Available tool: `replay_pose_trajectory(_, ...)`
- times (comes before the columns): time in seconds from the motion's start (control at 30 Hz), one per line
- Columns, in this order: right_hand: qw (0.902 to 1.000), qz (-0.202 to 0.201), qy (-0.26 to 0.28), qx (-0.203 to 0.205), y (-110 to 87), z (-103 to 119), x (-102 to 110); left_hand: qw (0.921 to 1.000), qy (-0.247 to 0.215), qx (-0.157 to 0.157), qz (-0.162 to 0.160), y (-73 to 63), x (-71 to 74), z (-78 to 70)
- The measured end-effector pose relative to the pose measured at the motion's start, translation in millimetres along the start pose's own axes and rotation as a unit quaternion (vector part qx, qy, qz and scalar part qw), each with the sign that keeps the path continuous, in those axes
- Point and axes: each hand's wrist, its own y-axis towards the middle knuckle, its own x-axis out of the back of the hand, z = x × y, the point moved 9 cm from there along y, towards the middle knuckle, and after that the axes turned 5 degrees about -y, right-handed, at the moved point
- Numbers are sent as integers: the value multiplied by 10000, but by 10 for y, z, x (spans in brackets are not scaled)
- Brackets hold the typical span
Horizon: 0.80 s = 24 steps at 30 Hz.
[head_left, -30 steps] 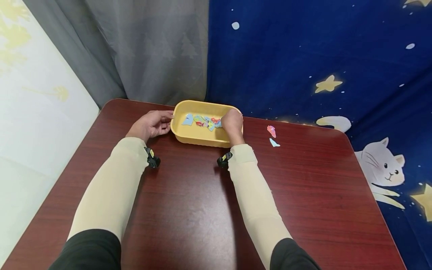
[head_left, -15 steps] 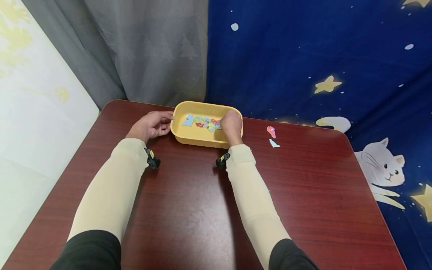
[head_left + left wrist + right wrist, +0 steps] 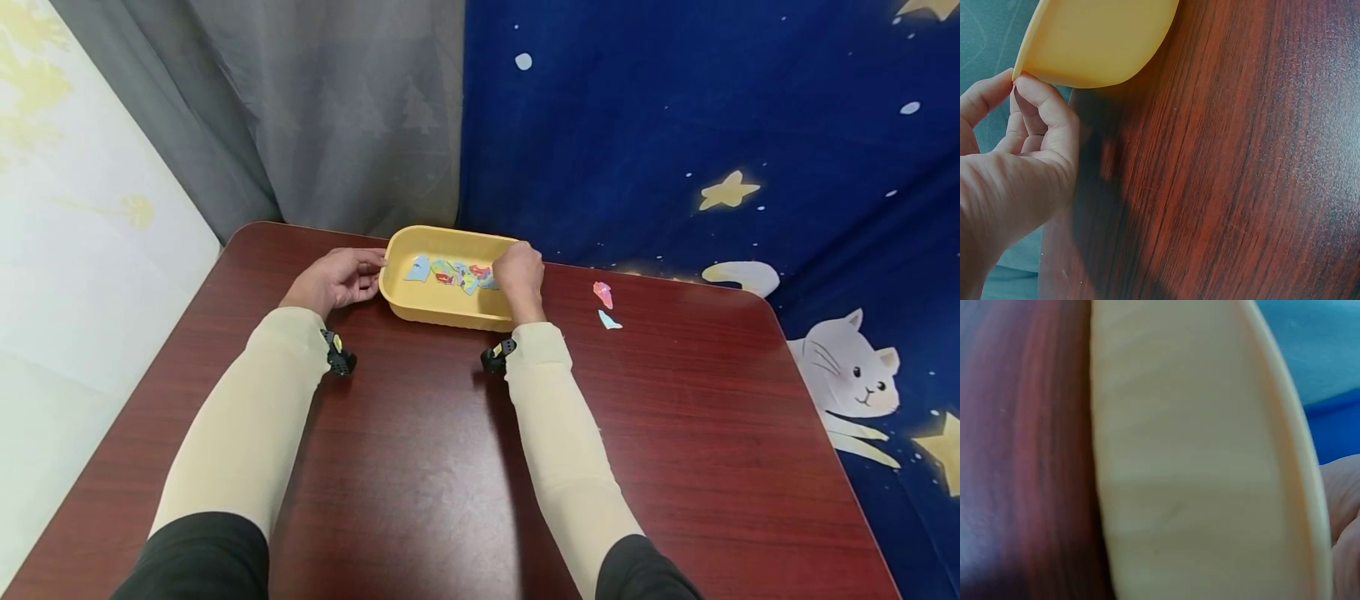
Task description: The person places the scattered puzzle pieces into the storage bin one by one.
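Note:
A yellow plastic basin (image 3: 450, 318) sits near the table's back edge. Several thin, irregular pieces (image 3: 417, 268) in light blue, yellow-green and red lie on its floor. With thumb and fingertips, my left hand (image 3: 341, 277) pinches the basin's left rim; the left wrist view shows the yellow rim (image 3: 1022, 56) between them. At the basin's right end is my right hand (image 3: 519, 273), back upward and fingers curled down. Those fingertips are hidden, so I cannot tell what they hold. The right wrist view has mostly the basin's outer wall (image 3: 1191, 450), with part of the palm (image 3: 1342, 494) beyond the rim.
Right of the basin, a pink-red piece (image 3: 603, 293) and a light-blue piece (image 3: 609, 320) lie on the dark red wooden table (image 3: 420, 467). A grey curtain (image 3: 360, 108) and a blue starry one (image 3: 600, 167) hang right behind the table's back edge.
My right hand shifts slightly right, and a bit more of the pieces shows beside it. The left hand and the basin stay in place.

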Motion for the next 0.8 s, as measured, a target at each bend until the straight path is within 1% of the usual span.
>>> replay_pose_trajectory(0.07, 9996, -4, 260, -132, -3, -35, 65, 10000, 11, 1, -6, -6, -3, 0)
replay_pose_trajectory(0.17, 9962, 173, 743, -415, 8, -104, 148, 10000, -3, 1, -46, -20, -1, -3)
replay_pose_trajectory(0.27, 9859, 434, 1396, -817, 28, -201, 211, 10000, -11, 8, -19, -23, -11, -3)
replay_pose_trajectory(0.37, 9698, 585, 2051, -1182, 68, -317, 260, 10000, -45, 23, 4, -22, -24, 1)
replay_pose_trajectory(0.4, 9618, 622, 2333, -1287, 79, -355, 274, 10000, -50, 37, 32, -19, -29, 4)
replay_pose_trajectory(0.47, 9470, 663, 2796, -1437, 102, -430, 300, 10000, -79, 37, -13, -20, -26, 6)
replay_pose_trajectory(0.53, 9336, 675, 3161, -1546, 121, -506, 334, 10000, -81, 33, -20, -19, -25, 6)
replay_pose_trajectory(0.57, 9256, 711, 3361, -1586, 126, -541, 351, 10000, -71, 35, 3, -18, -25, 6)
replay_pose_trajectory(0.6, 9157, 763, 3591, -1637, 129, -577, 361, 10000, -70, 31, -4, -17, -23, 5)
replay_pose_trajectory(0.77, 8810, 976, 4268, -1791, 130, -763, 428, 10000, -69, 49, 45, -10, -18, 7)
replay_pose_trajectory(0.8, 8764, 996, 4354, -1801, 129, -803, 441, 9999, -75, 52, 44, -7, -14, 7)
